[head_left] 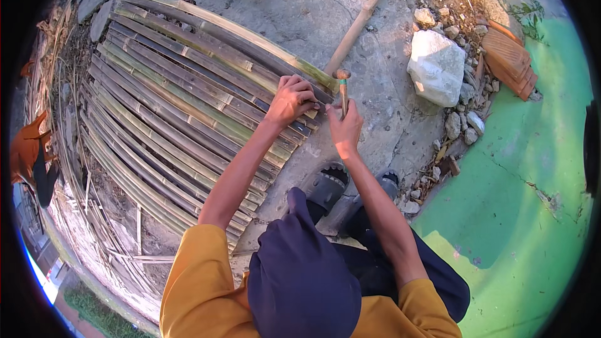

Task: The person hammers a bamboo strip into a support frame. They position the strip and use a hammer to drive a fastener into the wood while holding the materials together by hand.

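Note:
A panel of split bamboo slats (pixel 181 100) lies on the ground to my left, the strips side by side. At its right end my left hand (pixel 292 101) is closed, its fingertips pressed together against the slats. Whatever they pinch is too small to make out. Just right of it, my right hand (pixel 345 126) grips a hammer (pixel 343 87) with the handle upright and the head on top. The fingertips of both hands are close together above the slat ends.
A long wooden pole (pixel 366 19) lies beyond the hammer. To the right are a large white rock (pixel 436 67), small stones, and stacked orange roof tiles (pixel 508 59). Green-painted floor (pixel 501 175) spreads farther right. Dark sandals (pixel 327 186) are on my feet. Loose bamboo strips (pixel 125 247) lie left.

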The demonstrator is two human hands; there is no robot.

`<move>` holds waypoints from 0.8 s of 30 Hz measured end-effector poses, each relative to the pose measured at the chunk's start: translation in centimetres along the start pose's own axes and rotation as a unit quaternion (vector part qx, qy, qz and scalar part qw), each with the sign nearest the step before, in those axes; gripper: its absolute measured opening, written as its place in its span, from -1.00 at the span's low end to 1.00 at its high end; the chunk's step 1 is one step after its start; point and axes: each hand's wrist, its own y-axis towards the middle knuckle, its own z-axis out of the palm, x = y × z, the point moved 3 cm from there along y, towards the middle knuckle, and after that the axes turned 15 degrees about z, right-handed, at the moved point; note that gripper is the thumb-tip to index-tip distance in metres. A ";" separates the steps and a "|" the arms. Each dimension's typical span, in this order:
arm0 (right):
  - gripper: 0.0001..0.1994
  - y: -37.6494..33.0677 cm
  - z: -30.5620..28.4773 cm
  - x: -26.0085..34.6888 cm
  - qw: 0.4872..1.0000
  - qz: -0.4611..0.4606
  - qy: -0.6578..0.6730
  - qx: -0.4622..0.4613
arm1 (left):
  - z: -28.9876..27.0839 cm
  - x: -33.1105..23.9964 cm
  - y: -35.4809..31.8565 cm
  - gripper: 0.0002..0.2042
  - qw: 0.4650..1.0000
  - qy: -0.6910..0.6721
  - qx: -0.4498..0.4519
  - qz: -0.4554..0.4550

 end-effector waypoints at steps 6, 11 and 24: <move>-0.62 -1.2 -1.9 4.7 0.993 0.077 0.088 0.025 | 0.6 -0.9 0.0 -0.81 1.000 0.021 0.013 -0.003; -0.62 -0.5 -1.1 4.1 0.992 0.029 0.115 0.050 | 0.9 -1.0 0.4 -0.79 1.000 0.018 -0.012 -0.003; -0.64 -0.6 -0.1 4.3 0.989 0.053 0.131 0.043 | 0.6 -1.4 -0.3 -0.77 0.998 0.019 -0.059 -0.027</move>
